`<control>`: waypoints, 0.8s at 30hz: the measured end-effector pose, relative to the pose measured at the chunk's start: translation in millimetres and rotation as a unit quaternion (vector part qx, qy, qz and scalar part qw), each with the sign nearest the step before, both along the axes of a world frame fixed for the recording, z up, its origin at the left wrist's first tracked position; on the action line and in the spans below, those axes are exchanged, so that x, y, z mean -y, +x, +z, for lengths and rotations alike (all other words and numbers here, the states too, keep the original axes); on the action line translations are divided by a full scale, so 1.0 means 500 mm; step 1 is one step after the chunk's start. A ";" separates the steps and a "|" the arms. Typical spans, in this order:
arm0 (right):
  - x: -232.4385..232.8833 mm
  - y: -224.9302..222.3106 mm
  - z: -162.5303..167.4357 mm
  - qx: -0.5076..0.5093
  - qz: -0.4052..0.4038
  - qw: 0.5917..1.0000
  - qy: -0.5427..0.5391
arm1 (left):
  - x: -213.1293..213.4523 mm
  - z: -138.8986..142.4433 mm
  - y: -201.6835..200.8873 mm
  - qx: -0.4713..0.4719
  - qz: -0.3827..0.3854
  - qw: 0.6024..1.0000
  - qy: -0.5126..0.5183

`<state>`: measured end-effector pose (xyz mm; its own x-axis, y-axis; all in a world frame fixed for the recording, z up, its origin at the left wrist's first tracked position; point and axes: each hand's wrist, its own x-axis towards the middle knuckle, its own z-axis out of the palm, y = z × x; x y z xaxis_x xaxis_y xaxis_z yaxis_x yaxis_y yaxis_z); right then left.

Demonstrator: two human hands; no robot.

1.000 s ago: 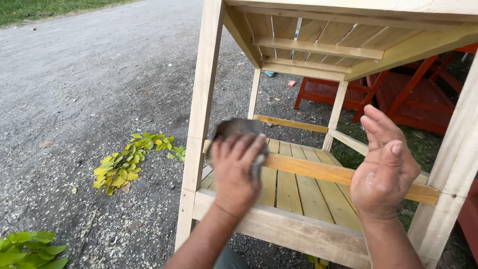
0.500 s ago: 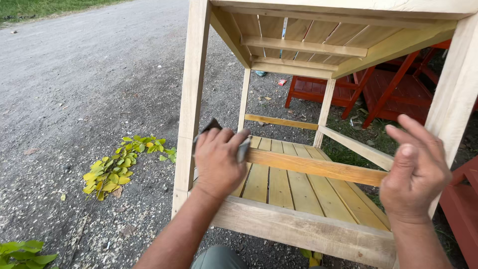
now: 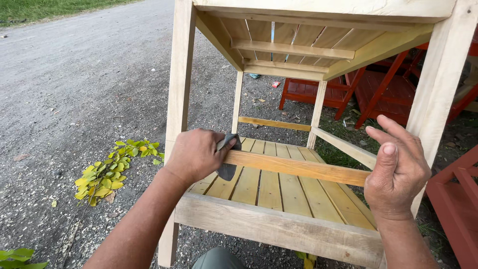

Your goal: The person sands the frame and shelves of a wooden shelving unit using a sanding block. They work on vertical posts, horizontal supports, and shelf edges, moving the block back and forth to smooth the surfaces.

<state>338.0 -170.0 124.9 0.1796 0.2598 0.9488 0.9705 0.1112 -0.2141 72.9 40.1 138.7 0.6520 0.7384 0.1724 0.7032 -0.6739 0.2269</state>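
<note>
Sandpaper (image 3: 228, 158), a dark folded sheet, lies pressed against the near end of a wooden crossbar (image 3: 298, 167) under the left hand (image 3: 196, 154), fingers curled together over it; the right hand (image 3: 397, 172) hovers by the pale right leg (image 3: 438, 79), fingers loosely spread, holding nothing; slatted shelf (image 3: 269, 184) below; leafy twig (image 3: 112, 169) on gravel.

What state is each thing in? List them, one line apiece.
Left hand: closed on a dark sanding pad, pressing it to the rail.
Dark sanding pad: folded over the rail's left end.
Wooden rail: horizontal, fixed between the legs.
Right hand: open, fingers loosely curled, holding nothing, beside the right leg.
Wooden table: upright, unpainted.
Red furniture: behind on the ground.
</note>
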 end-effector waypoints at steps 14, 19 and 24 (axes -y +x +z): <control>0.044 0.051 -0.002 -0.094 0.226 0.969 -0.005 | 0.115 -0.060 0.152 0.234 -0.217 0.930 0.184; 0.060 0.081 -0.017 -0.119 0.275 0.954 0.003 | 0.032 -0.047 0.034 0.178 -0.086 0.959 0.201; 0.059 0.091 -0.024 -0.159 0.345 0.925 0.019 | 0.163 -0.036 0.197 0.240 -0.130 0.953 0.135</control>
<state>383.4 -199.5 112.7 0.2550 0.3847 0.8871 0.5550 0.6930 -0.4601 171.4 -41.5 120.6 0.6057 0.4490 0.6569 0.3636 -0.8905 0.2734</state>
